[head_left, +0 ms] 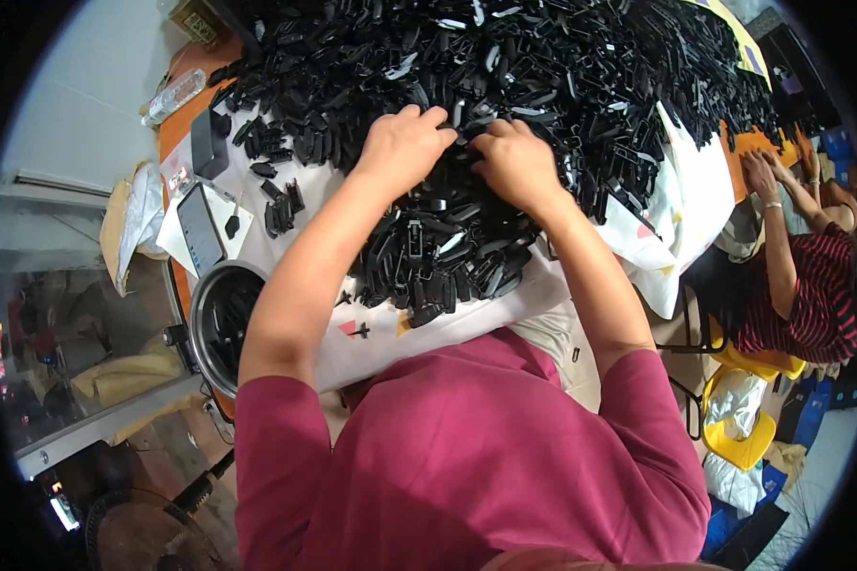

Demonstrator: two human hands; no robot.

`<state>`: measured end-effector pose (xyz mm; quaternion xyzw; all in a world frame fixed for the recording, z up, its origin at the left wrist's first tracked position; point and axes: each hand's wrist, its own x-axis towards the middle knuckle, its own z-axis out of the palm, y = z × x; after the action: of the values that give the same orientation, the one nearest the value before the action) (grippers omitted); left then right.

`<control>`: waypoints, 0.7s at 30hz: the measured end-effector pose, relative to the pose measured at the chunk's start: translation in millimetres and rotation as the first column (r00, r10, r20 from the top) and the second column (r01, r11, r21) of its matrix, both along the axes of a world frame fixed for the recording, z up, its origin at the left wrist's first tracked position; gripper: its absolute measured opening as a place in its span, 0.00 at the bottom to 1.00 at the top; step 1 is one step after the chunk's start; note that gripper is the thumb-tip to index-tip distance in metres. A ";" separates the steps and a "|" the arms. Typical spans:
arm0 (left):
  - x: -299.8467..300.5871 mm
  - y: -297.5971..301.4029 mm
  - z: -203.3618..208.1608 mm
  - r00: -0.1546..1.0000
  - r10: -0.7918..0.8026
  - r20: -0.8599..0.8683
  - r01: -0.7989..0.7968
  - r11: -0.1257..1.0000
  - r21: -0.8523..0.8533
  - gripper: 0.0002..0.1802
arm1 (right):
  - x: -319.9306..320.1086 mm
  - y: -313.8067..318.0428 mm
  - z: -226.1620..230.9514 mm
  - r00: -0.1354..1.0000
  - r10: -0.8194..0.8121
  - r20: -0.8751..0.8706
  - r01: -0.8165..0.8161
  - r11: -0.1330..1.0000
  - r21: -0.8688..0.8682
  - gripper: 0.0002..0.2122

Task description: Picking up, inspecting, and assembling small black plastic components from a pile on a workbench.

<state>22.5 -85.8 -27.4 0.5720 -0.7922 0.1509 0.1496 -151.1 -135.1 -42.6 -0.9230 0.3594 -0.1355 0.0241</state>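
Black plastic parts (467, 124) under both grips (touching)

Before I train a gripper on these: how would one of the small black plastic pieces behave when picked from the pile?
Each black piece looks moulded and keeps its loop shape, so probably stiff. They seem small beside the left hand and right hand, so likely light. Heaped in the pile, neighbours may snag and come along.
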 end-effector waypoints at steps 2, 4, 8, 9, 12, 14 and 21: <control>4.8 -8.5 -2.6 0.991 -0.100 0.094 0.090 0.990 0.105 0.11 | 6.3 1.7 -12.1 0.999 0.022 0.025 -0.018 0.990 -0.143 0.08; 7.8 -4.3 -1.5 0.991 -0.134 0.020 0.132 0.986 0.106 0.07 | 5.7 3.6 -9.1 0.993 0.058 0.102 -0.040 0.986 -0.164 0.07; 15.1 14.7 -5.1 0.891 -0.003 -0.454 0.061 0.992 0.114 0.08 | -5.1 13.9 6.7 0.930 -0.055 0.364 -0.003 0.988 0.157 0.06; 15.1 20.9 -3.0 0.717 0.126 -0.685 0.048 0.972 0.230 0.08 | -5.4 18.0 11.4 0.880 -0.142 0.453 -0.006 0.951 0.309 0.07; -2.4 43.5 16.6 0.187 0.289 -0.939 0.157 0.935 0.318 0.12 | -4.0 28.4 21.1 0.776 -0.267 0.572 -0.031 0.889 0.457 0.07; -9.9 55.3 21.2 -0.099 0.350 -0.932 0.309 0.901 0.306 0.14 | 1.0 38.0 27.1 0.728 -0.297 0.617 -0.033 0.885 0.465 0.08; -25.3 75.1 27.8 -0.307 0.315 -0.898 0.294 0.929 0.226 0.16 | -0.3 63.0 44.9 0.546 -0.279 0.790 -0.451 0.696 0.558 0.10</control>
<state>-2.7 -10.8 0.5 0.4768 -0.3439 -0.5259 0.6146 -151.3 -72.1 2.3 -0.6754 0.2745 -0.4038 0.5527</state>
